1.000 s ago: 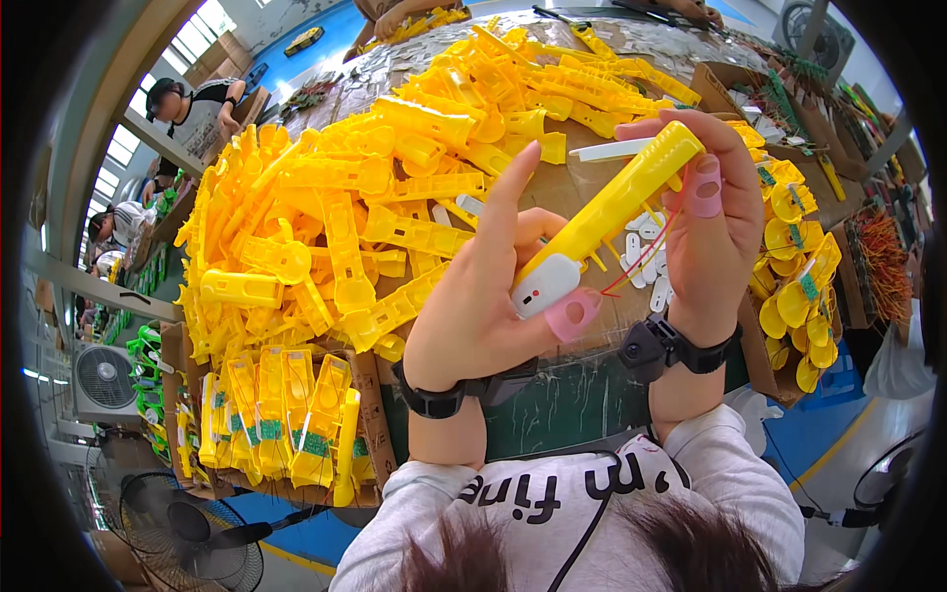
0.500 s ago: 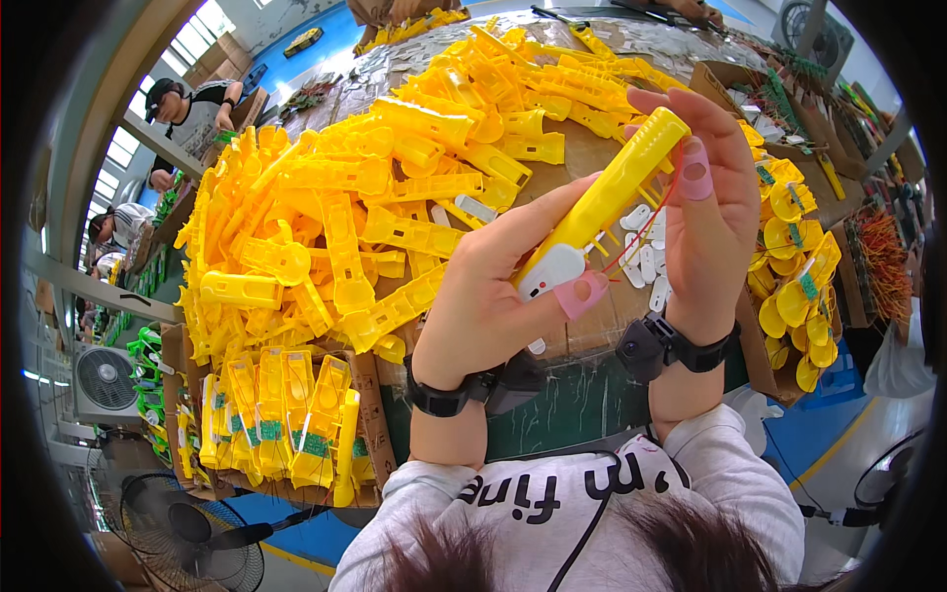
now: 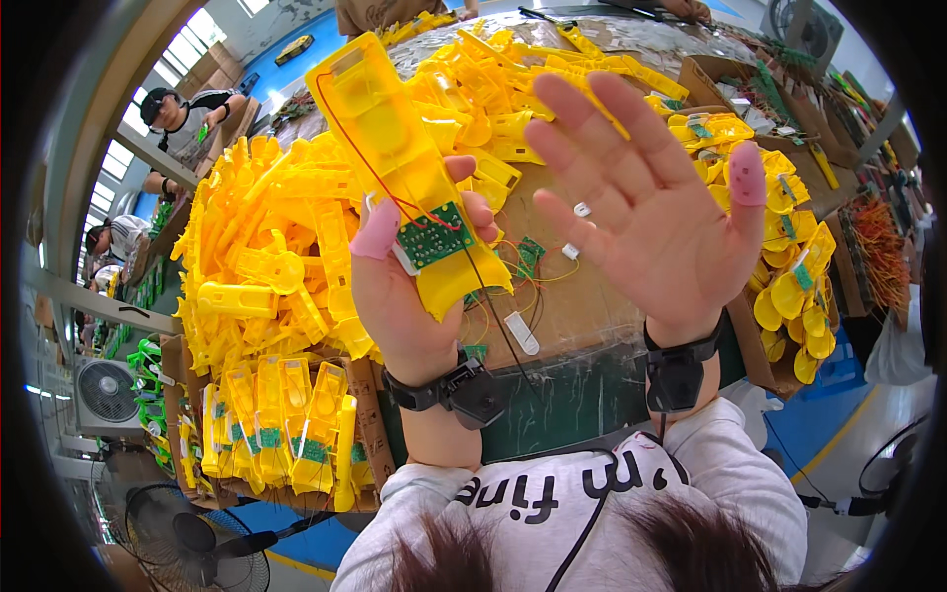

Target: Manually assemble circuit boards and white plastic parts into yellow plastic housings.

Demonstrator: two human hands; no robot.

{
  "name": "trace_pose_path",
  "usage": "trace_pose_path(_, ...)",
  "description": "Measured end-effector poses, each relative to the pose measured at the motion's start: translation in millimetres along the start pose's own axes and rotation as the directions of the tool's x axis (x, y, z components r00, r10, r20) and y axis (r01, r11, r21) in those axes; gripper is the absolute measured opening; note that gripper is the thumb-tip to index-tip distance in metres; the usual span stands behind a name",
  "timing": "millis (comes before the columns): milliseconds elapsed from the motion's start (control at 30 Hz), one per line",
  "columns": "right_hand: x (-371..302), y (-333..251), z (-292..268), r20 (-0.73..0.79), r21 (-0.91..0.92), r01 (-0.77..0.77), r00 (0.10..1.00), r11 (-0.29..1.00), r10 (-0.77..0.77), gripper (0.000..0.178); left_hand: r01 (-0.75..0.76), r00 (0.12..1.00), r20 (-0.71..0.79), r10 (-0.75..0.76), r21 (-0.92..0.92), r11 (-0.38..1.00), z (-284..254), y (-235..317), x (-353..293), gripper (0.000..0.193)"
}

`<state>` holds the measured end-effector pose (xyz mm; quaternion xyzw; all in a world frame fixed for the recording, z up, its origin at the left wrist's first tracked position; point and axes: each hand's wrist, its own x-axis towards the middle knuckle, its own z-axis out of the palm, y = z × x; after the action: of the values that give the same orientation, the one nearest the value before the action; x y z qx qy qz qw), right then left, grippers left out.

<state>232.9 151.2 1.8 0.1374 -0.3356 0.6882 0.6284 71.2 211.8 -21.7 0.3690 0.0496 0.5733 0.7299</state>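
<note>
My left hand (image 3: 390,306) grips a long yellow plastic housing (image 3: 370,109), tilted with its hollow inner side toward me. A green circuit board (image 3: 429,237) sits at the housing's lower end, under my thumb. A red wire runs from the board up the shell, and a black wire hangs down. My right hand (image 3: 656,232) is raised apart from it, palm showing, fingers spread and holding nothing. Pink covers wrap both thumbs. On the cardboard between my hands lie a small green board (image 3: 531,257) with thin wires and a white oblong piece (image 3: 521,333).
A large heap of yellow housings (image 3: 266,247) spreads ahead and left. Housings with boards fill a carton (image 3: 373,424) at lower left; more yellow parts (image 3: 804,266) fill one at right. Fans (image 3: 192,538) stand nearby. Co-workers (image 3: 187,123) sit at far left.
The yellow housing has moved left and turned, so its inner side with the circuit board now shows. My right hand has come away from it and opened.
</note>
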Motion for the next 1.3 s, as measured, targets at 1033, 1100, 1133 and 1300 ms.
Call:
trace_pose_path(1033, -3.8, -4.3, -10.6, 0.266, -0.189, -0.324, 0.892, 0.927, 0.366, 0.084, 0.079, 0.992, 0.119, -0.044, -0.307, 0.949, 13.9, 9.8, -7.8, 0.06)
trace_pose_path(1100, -8.0, -4.0, -12.2, 0.26, -0.156, -0.274, 0.915, 0.949, 0.308, 0.081, 0.086, 0.993, 0.108, -0.054, -0.323, 0.942, 14.6, 8.2, -6.9, 0.061)
trace_pose_path(1133, -8.7, -2.0, -13.5, 0.259, -0.118, -0.229, 0.932, 0.966, 0.253, 0.079, 0.077, 0.994, 0.103, -0.047, -0.314, 0.946, 13.9, 9.7, -7.4, 0.061)
trace_pose_path(1300, -12.4, -4.9, -18.7, 0.128, -0.297, -0.082, 0.984, 0.951, 0.125, 0.059, 0.185, 0.966, 0.232, -0.111, -0.33, 0.925, 5.4, 8.9, -6.2, 0.066)
